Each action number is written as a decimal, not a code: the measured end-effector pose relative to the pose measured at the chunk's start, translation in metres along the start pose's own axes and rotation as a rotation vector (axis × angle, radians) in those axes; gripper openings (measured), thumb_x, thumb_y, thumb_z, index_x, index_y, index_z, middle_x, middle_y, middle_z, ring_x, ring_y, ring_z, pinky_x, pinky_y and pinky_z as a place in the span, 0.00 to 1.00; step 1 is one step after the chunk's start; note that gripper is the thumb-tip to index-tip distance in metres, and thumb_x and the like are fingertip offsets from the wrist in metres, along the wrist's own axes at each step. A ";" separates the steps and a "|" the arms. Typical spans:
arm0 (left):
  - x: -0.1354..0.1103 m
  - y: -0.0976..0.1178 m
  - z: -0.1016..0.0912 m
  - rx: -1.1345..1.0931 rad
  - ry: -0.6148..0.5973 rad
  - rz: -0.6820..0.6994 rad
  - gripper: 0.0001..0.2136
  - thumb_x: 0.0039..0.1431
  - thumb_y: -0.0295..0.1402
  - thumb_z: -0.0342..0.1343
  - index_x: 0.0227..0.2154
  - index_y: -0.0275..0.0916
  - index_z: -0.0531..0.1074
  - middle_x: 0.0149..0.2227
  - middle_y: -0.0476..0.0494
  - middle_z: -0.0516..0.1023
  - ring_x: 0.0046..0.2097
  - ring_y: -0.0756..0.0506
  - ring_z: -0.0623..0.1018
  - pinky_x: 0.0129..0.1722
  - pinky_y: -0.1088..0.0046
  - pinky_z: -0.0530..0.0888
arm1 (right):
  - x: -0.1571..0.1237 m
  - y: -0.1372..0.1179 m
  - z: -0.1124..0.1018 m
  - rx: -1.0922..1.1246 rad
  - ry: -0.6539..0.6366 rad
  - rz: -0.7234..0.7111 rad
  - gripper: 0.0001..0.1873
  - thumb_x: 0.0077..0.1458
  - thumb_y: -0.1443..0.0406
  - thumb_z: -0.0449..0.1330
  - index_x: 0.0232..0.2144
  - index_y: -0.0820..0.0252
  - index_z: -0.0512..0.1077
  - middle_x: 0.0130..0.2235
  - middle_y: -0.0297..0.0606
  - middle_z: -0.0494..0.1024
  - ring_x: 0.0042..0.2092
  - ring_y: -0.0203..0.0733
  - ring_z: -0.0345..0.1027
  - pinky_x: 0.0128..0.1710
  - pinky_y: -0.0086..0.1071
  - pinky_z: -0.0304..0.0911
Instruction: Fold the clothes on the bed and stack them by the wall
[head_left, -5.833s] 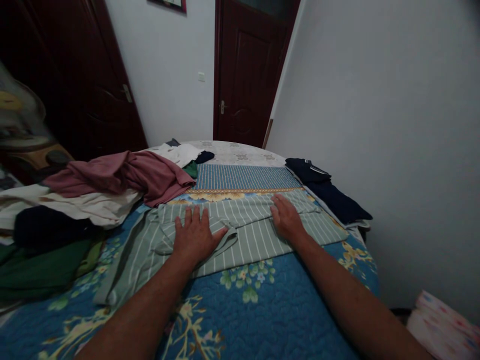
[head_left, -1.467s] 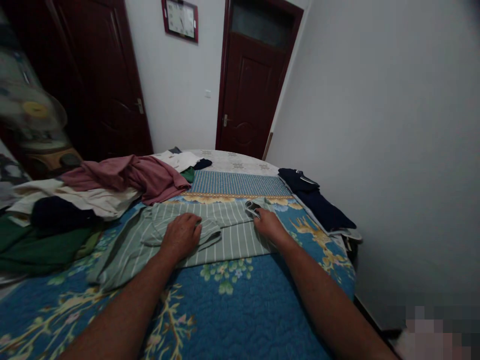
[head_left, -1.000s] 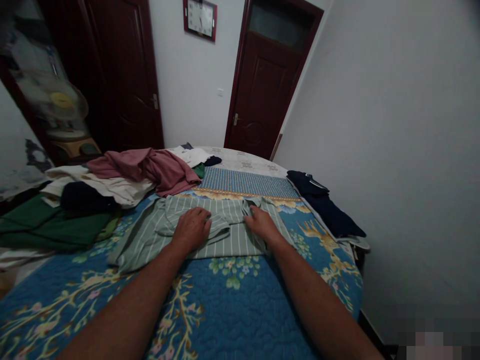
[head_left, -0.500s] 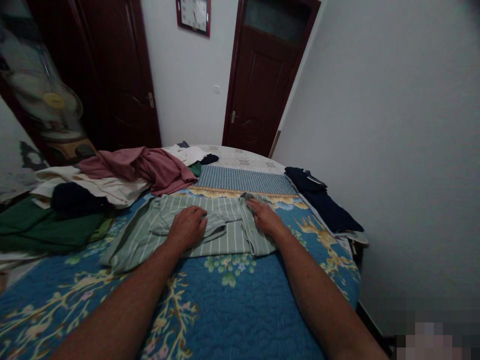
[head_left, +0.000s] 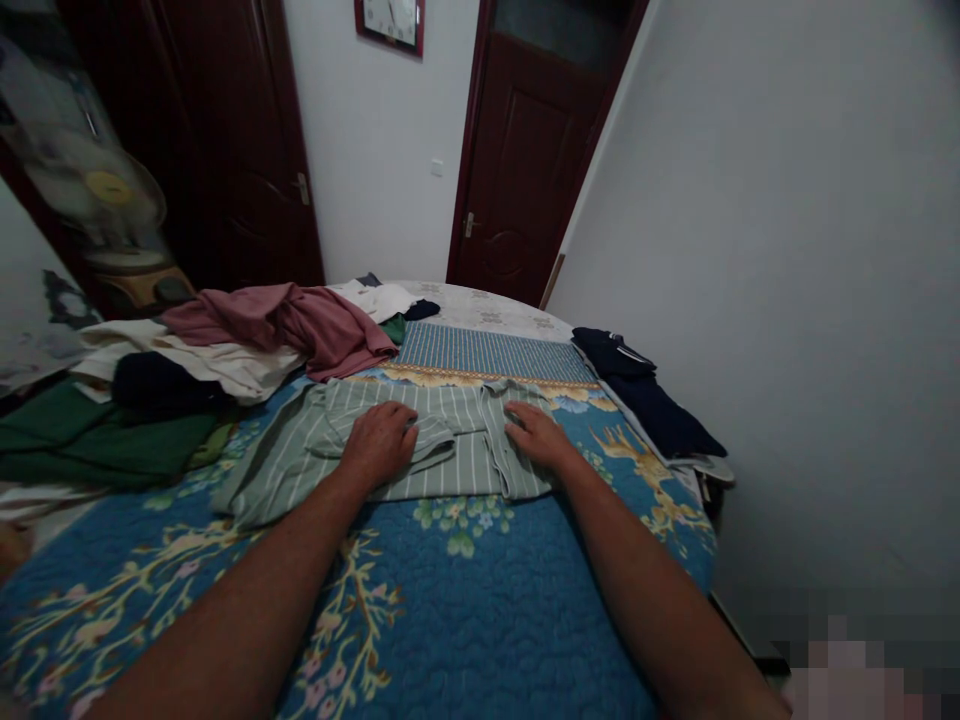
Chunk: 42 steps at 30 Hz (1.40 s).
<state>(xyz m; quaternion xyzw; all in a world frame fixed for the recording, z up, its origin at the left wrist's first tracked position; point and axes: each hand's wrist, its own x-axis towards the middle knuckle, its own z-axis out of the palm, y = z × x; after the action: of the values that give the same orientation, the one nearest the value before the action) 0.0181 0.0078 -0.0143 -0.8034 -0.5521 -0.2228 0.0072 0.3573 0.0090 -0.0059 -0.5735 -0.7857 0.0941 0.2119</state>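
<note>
A light green shirt with white stripes (head_left: 442, 478) lies partly folded across the blue floral bedspread (head_left: 480, 600). My left hand (head_left: 381, 440) rests on the shirt's middle, over a folded sleeve, its fingers a little bent and not gripping. On the right end, where a strip of the shirt is folded over, my right hand (head_left: 536, 435) lies with its fingers spread on the cloth. Both palms face down, and the cloth under them is hidden.
To the left is a loose heap with a pink garment (head_left: 285, 320), a cream garment (head_left: 255, 375) and a dark green garment (head_left: 97, 440). Folded dark navy clothes (head_left: 652, 400) lie at the right edge, near the white wall (head_left: 810, 300). Beyond stands a brown door (head_left: 532, 170).
My right hand has shifted slightly down from the shirt's far edge, and the dark piece near its fingertips no longer shows. The left hand stays on the shirt. The view has tilted slightly.
</note>
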 end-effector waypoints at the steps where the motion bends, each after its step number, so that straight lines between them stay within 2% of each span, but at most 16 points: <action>1: 0.000 0.000 0.000 0.002 0.000 0.000 0.17 0.71 0.37 0.52 0.53 0.40 0.81 0.55 0.35 0.82 0.57 0.35 0.79 0.60 0.57 0.73 | -0.008 0.002 -0.003 0.035 0.018 -0.005 0.26 0.69 0.61 0.57 0.65 0.60 0.75 0.68 0.49 0.76 0.70 0.50 0.67 0.73 0.47 0.57; 4: 0.000 0.000 0.000 0.010 -0.002 -0.002 0.17 0.72 0.37 0.51 0.53 0.39 0.81 0.55 0.35 0.82 0.57 0.35 0.79 0.60 0.56 0.72 | -0.031 0.000 -0.009 0.114 0.048 -0.086 0.26 0.69 0.58 0.58 0.64 0.59 0.76 0.67 0.49 0.77 0.69 0.50 0.69 0.73 0.48 0.59; 6: 0.000 0.000 0.000 0.014 -0.007 -0.002 0.16 0.71 0.37 0.52 0.53 0.40 0.81 0.55 0.35 0.82 0.57 0.36 0.79 0.60 0.56 0.72 | -0.042 -0.009 -0.008 0.109 0.034 -0.152 0.28 0.69 0.55 0.59 0.67 0.58 0.74 0.70 0.50 0.73 0.72 0.52 0.64 0.74 0.50 0.56; 9: 0.000 -0.001 0.001 0.006 -0.008 -0.001 0.16 0.71 0.37 0.52 0.53 0.40 0.81 0.55 0.35 0.82 0.57 0.35 0.79 0.60 0.56 0.73 | -0.051 -0.031 0.003 0.015 0.004 -0.171 0.32 0.72 0.52 0.58 0.72 0.56 0.68 0.76 0.49 0.64 0.78 0.55 0.52 0.77 0.56 0.47; 13: 0.000 0.000 0.000 0.009 -0.004 -0.008 0.16 0.71 0.37 0.51 0.53 0.39 0.81 0.55 0.35 0.82 0.57 0.35 0.79 0.60 0.56 0.73 | -0.050 -0.055 0.026 -0.091 -0.040 -0.116 0.34 0.74 0.49 0.55 0.75 0.55 0.65 0.78 0.50 0.58 0.79 0.61 0.47 0.78 0.63 0.41; 16: 0.000 0.001 -0.002 0.011 -0.018 -0.011 0.16 0.71 0.37 0.52 0.53 0.39 0.81 0.55 0.36 0.82 0.57 0.35 0.79 0.60 0.56 0.73 | -0.042 -0.050 0.034 -0.059 -0.021 -0.157 0.33 0.75 0.50 0.52 0.74 0.57 0.65 0.77 0.51 0.60 0.78 0.58 0.51 0.77 0.61 0.46; 18: 0.000 0.002 -0.003 0.010 -0.019 -0.003 0.16 0.71 0.37 0.52 0.52 0.39 0.81 0.55 0.35 0.82 0.57 0.35 0.79 0.60 0.56 0.73 | -0.033 -0.035 0.032 -0.016 0.067 -0.168 0.32 0.75 0.53 0.51 0.74 0.61 0.66 0.75 0.52 0.63 0.77 0.56 0.55 0.76 0.57 0.51; 22: -0.001 0.003 -0.005 0.009 -0.014 -0.002 0.15 0.72 0.36 0.53 0.52 0.39 0.81 0.55 0.36 0.82 0.57 0.36 0.79 0.61 0.56 0.73 | -0.004 -0.005 0.019 -0.049 0.254 -0.048 0.32 0.73 0.59 0.49 0.73 0.65 0.67 0.73 0.54 0.67 0.76 0.56 0.56 0.76 0.55 0.52; 24: -0.001 0.002 -0.004 0.002 -0.014 -0.004 0.15 0.72 0.36 0.53 0.52 0.39 0.81 0.54 0.36 0.82 0.57 0.35 0.79 0.60 0.56 0.73 | 0.012 0.001 0.014 -0.116 0.228 0.029 0.32 0.73 0.60 0.49 0.73 0.67 0.65 0.74 0.55 0.66 0.76 0.55 0.55 0.77 0.54 0.51; 26: -0.001 0.001 -0.002 -0.006 -0.007 0.002 0.14 0.72 0.35 0.53 0.52 0.39 0.81 0.54 0.36 0.82 0.57 0.35 0.79 0.60 0.55 0.73 | 0.027 -0.003 0.013 -0.185 0.136 0.135 0.33 0.74 0.58 0.50 0.75 0.65 0.63 0.75 0.55 0.63 0.77 0.56 0.53 0.76 0.55 0.49; 29: -0.001 -0.002 0.001 -0.010 0.014 0.014 0.14 0.72 0.36 0.53 0.52 0.39 0.81 0.54 0.36 0.82 0.56 0.35 0.79 0.59 0.54 0.74 | 0.044 -0.019 0.021 -0.240 -0.014 0.247 0.33 0.76 0.51 0.50 0.76 0.53 0.62 0.78 0.49 0.59 0.78 0.63 0.48 0.74 0.68 0.43; 31: -0.001 -0.004 0.003 -0.012 0.026 0.024 0.15 0.72 0.36 0.53 0.52 0.39 0.81 0.54 0.36 0.82 0.56 0.35 0.80 0.59 0.54 0.74 | 0.051 -0.029 0.028 -0.236 -0.071 0.209 0.33 0.76 0.49 0.49 0.76 0.48 0.61 0.79 0.45 0.56 0.79 0.66 0.45 0.73 0.74 0.39; 32: -0.001 -0.004 0.003 -0.013 0.030 0.028 0.15 0.71 0.36 0.53 0.52 0.39 0.81 0.54 0.36 0.82 0.56 0.35 0.80 0.59 0.55 0.74 | 0.053 -0.033 0.031 -0.227 -0.084 0.166 0.32 0.76 0.49 0.48 0.76 0.48 0.61 0.79 0.43 0.56 0.79 0.65 0.44 0.74 0.73 0.38; 38: 0.001 -0.006 0.003 0.015 0.015 0.033 0.16 0.71 0.37 0.52 0.52 0.40 0.81 0.55 0.35 0.82 0.57 0.36 0.80 0.60 0.56 0.75 | 0.050 -0.029 0.035 -0.143 -0.071 -0.056 0.28 0.78 0.54 0.48 0.74 0.50 0.65 0.77 0.41 0.62 0.78 0.53 0.49 0.77 0.58 0.43; 42: 0.002 -0.007 0.004 0.025 0.013 0.049 0.17 0.71 0.37 0.51 0.52 0.39 0.81 0.55 0.35 0.82 0.56 0.35 0.80 0.60 0.53 0.75 | 0.046 -0.025 0.038 -0.107 -0.015 -0.086 0.29 0.78 0.54 0.49 0.74 0.53 0.64 0.76 0.44 0.63 0.78 0.51 0.52 0.77 0.58 0.43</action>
<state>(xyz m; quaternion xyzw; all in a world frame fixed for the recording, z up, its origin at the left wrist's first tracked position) 0.0139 0.0130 -0.0188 -0.8150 -0.5350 -0.2209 0.0263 0.3074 0.0473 -0.0195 -0.5490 -0.8151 0.0474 0.1789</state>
